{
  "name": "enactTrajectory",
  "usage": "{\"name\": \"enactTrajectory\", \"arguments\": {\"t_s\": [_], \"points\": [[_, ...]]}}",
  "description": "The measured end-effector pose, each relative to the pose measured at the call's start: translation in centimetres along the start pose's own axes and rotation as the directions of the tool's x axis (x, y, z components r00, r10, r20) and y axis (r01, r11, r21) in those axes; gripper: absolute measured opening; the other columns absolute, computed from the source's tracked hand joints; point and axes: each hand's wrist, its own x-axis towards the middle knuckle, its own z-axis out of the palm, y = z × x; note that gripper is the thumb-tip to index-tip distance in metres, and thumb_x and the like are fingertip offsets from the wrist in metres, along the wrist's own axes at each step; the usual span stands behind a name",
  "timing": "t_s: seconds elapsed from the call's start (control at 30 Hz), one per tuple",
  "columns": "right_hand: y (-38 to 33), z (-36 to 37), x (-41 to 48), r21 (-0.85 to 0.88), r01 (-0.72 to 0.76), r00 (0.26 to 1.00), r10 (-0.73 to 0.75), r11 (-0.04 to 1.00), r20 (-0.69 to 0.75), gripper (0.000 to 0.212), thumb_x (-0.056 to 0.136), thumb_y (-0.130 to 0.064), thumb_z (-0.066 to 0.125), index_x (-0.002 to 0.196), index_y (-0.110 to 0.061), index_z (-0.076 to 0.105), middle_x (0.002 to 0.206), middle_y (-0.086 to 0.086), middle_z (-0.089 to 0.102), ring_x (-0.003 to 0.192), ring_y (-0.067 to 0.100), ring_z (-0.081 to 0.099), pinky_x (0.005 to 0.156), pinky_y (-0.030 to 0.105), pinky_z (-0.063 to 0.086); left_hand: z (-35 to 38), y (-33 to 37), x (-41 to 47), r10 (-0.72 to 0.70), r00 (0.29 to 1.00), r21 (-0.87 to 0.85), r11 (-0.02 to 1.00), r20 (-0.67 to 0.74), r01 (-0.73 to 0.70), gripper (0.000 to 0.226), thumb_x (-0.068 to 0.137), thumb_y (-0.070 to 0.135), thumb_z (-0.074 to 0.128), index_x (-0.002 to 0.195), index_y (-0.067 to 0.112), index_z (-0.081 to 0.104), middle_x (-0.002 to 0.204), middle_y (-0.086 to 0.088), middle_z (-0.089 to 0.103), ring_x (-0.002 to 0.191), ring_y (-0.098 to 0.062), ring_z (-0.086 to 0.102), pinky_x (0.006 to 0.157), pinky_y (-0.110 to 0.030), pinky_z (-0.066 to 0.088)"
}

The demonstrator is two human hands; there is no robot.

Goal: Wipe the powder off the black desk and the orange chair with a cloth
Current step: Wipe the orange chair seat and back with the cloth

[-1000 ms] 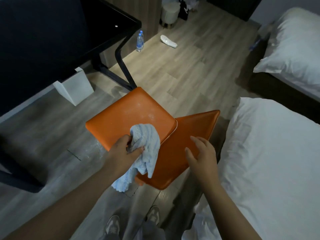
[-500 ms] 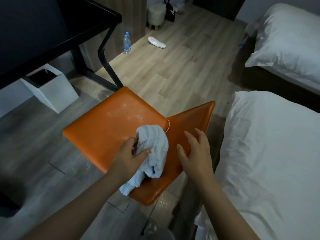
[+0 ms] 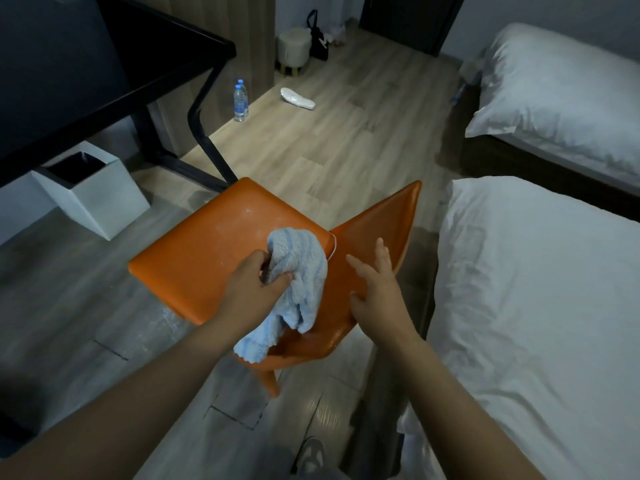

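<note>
The left hand (image 3: 249,289) clamps a blue cloth (image 3: 294,285) on the powdery orange chair (image 3: 207,261) seat, while the right hand (image 3: 377,292), fingers spread, rests on its backrest.

Dim, bluish indoor light — soft shadows, mild grain, wide-angle bending at the edges.

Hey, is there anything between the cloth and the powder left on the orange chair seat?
Nothing visible. The left hand holds the blue cloth bunched on the orange chair seat, and the pale powder lies on bare seat just beyond it. The right hand is off to the side, at the backrest.
</note>
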Motion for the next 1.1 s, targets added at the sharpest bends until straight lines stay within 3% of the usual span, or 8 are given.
{"name": "enactTrajectory", "arguments": {"t_s": [0.27, 0.37, 0.47, 0.57, 0.63, 0.87, 0.97, 1.1], "points": [[0.8, 0.9, -0.4, 0.009, 0.022, 0.998, -0.022, 1.0, -0.052, 0.062, 0.092, -0.005, 0.053, 0.147, -0.032, 0.037, 0.163, -0.005, -0.004, 0.149, 0.012, -0.009, 0.116, 0.03, 0.005, 2.2, -0.5, 3.4, 0.108, 0.994, -0.009, 0.994, -0.025, -0.108, 0.022, 0.09, 0.028, 0.064, 0.099, 0.011, 0.055, 0.092, -0.005, 0.06, 0.08, -0.021, 0.057, 0.063, -0.026, 0.043], [0.8, 1.0, -1.2, 0.008, 0.017, 0.995, -0.016, 1.0, -0.094, 0.059, 0.093, -0.014, 0.057, 0.146, -0.033, 0.038, 0.163, -0.006, 0.009, 0.149, 0.014, 0.001, 0.12, 0.043, 0.02, 2.5, -1.2, 4.5, 0.178, 0.983, -0.006, 0.984, -0.043, -0.178, 0.019, 0.09, 0.026, 0.064, 0.099, 0.011, 0.055, 0.09, -0.002, 0.059, 0.076, -0.014, 0.055, 0.061, -0.02, 0.04], [1.0, 1.3, -1.1, -0.049, -0.014, 0.982, 0.005, 0.999, -0.188, 0.057, 0.09, -0.024, 0.061, 0.144, -0.029, 0.043, 0.157, -0.006, 0.026, 0.146, 0.015, 0.02, 0.116, 0.041, 0.027, 2.9, -2.4, 5.9, 0.256, 0.965, -0.003, 0.967, -0.062, -0.257, 0.017, 0.089, 0.026, 0.065, 0.098, 0.015, 0.055, 0.088, 0.004, 0.059, 0.076, -0.008, 0.055, 0.062, -0.019, 0.041], [1.3, 1.7, -0.4, -0.12, -0.034, 0.981, 0.011, 0.992, -0.194, 0.04, 0.088, -0.028, 0.063, 0.127, -0.023, 0.061, 0.139, -0.006, 0.049, 0.122, 0.01, 0.046, 0.104, 0.036, 0.045, 4.0, -4.1, 7.1, 0.348, 0.932, 0.001, 0.937, -0.099, -0.349, 0.023, 0.088, 0.029, 0.065, 0.099, 0.011, 0.057, 0.085, 0.003, 0.061, 0.076, -0.01, 0.057, 0.061, -0.021, 0.041], [1.3, 2.0, -0.5, -0.056, 0.0, 0.984, -0.01, 0.998, -0.178, 0.022, 0.088, -0.027, 0.063, 0.108, -0.021, 0.069, 0.116, -0.006, 0.062, 0.091, 0.003, 0.056, 0.078, 0.024, 0.055, 4.4, -4.7, 7.4, 0.395, 0.908, 0.003, 0.917, -0.139, -0.398, 0.023, 0.088, 0.032, 0.065, 0.099, 0.012, 0.057, 0.085, 0.003, 0.061, 0.075, -0.008, 0.056, 0.06, -0.019, 0.039], [0.0, 3.6, -3.1, -0.038, 0.052, 0.921, -0.063, 0.998, -0.384, 0.03, 0.089, -0.037, 0.066, 0.116, -0.027, 0.066, 0.108, -0.007, 0.064, 0.076, 0.002, 0.058, 0.056, 0.013, 0.041, 2.5, -6.9, 5.5, 0.556, 0.799, -0.066, 0.81, -0.229, -0.583, 0.021, 0.089, 0.03, 0.063, 0.101, 0.014, 0.057, 0.09, 0.004, 0.06, 0.077, -0.004, 0.054, 0.063, -0.018, 0.04], [-2.2, 5.5, -4.1, -0.078, 0.065, 0.905, -0.092, 0.995, -0.416, 0.025, 0.09, -0.037, 0.065, 0.113, -0.028, 0.066, 0.112, -0.006, 0.062, 0.075, 0.003, 0.054, 0.056, 0.014, 0.039, 1.0, -8.3, 4.6, 0.562, 0.797, -0.092, 0.802, -0.222, -0.591, 0.024, 0.088, 0.03, 0.063, 0.101, 0.011, 0.058, 0.093, -0.002, 0.062, 0.083, -0.017, 0.057, 0.068, -0.024, 0.043], [-4.3, 8.2, -4.4, -0.233, 0.024, 0.828, -0.15, 0.972, -0.541, 0.033, 0.092, -0.033, 0.064, 0.124, -0.028, 0.063, 0.122, -0.007, 0.061, 0.078, 0.002, 0.047, 0.056, 0.009, 0.03, -0.5, -10.2, 5.0, 0.528, 0.824, -0.11, 0.824, -0.207, -0.556, 0.024, 0.088, 0.03, 0.063, 0.093, 0.008, 0.056, 0.087, -0.002, 0.06, 0.075, -0.013, 0.053, 0.065, -0.024, 0.04]]}}
